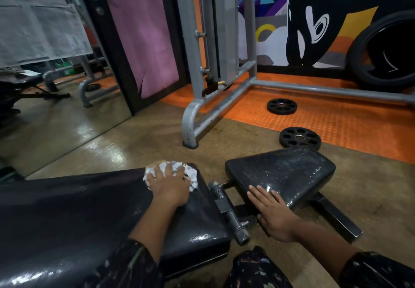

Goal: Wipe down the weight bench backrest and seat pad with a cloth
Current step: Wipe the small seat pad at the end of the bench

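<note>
Mirror [56, 112] on the far left. Left hand [169, 187] is pressing a crumpled white cloth [177, 170] onto the far edge of the backrest [78, 215], fingers spread over it, not really clenching. Past the hinge bar [226, 211], right hand [272, 213] lies flat on the near edge of the seat pad [285, 170], fingers straight and together. Two plates [299, 138] on the floor behind.
</note>
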Action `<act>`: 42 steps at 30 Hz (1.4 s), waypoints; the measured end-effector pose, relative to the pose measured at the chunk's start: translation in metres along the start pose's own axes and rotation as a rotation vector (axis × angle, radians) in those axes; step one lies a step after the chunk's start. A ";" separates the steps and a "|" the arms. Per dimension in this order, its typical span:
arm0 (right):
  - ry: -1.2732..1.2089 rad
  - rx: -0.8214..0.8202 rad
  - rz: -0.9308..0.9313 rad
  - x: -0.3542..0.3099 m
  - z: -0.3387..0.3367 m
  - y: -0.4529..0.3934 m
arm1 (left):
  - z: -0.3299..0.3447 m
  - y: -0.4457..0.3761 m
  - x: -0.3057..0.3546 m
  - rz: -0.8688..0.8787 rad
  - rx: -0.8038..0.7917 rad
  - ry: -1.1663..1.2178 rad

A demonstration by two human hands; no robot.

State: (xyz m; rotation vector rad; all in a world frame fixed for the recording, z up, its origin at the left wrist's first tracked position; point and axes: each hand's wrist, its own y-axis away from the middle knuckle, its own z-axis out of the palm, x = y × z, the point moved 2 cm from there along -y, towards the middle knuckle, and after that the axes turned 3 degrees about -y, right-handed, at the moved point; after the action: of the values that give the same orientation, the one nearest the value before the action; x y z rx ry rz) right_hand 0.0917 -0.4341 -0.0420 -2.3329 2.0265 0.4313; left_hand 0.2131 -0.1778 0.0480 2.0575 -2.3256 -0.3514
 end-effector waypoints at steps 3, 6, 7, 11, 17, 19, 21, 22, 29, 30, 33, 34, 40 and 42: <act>-0.005 0.009 0.002 0.000 0.001 -0.001 | 0.013 0.035 0.035 0.068 0.021 -0.107; 0.011 0.014 -0.001 0.000 0.002 -0.001 | 0.015 0.012 0.054 0.142 -0.049 -0.136; 0.015 0.016 -0.003 0.001 0.002 -0.001 | 0.010 -0.001 0.053 0.151 -0.078 -0.123; -0.009 -0.004 0.004 0.000 -0.001 -0.001 | -0.013 -0.037 0.026 0.098 -0.137 -0.039; 0.023 0.002 -0.004 0.000 -0.001 -0.001 | 0.002 -0.001 0.001 -0.052 0.016 -0.008; 0.011 -0.002 0.007 -0.001 -0.001 -0.002 | 0.009 0.014 0.024 -0.004 -0.005 -0.035; -0.012 0.001 0.015 -0.002 -0.002 -0.001 | 0.010 0.005 0.038 0.055 -0.051 -0.042; -0.010 0.004 0.013 -0.001 -0.003 -0.001 | 0.007 -0.005 0.040 0.072 -0.078 -0.041; -0.003 0.036 -0.005 0.003 0.002 -0.003 | -0.020 -0.032 -0.021 -0.091 -0.124 0.053; 0.008 0.039 -0.010 0.003 0.003 -0.003 | -0.016 -0.022 -0.027 -0.097 -0.104 0.043; 0.013 0.040 -0.006 0.002 0.004 -0.004 | -0.005 0.016 -0.011 -0.025 -0.077 -0.050; 0.015 0.036 -0.007 0.001 0.003 -0.004 | -0.002 0.022 0.001 0.016 -0.083 -0.081; 0.029 0.020 -0.002 0.002 0.004 -0.006 | -0.007 -0.022 0.029 0.074 -0.175 -0.068; 0.024 0.022 -0.004 0.003 0.005 -0.007 | -0.018 -0.037 0.015 0.035 -0.198 -0.018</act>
State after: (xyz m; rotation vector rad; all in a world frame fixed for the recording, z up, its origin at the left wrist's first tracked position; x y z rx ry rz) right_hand 0.0982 -0.4350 -0.0486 -2.3410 2.0258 0.3804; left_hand 0.2498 -0.1988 0.0568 1.9280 -2.2314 -0.5756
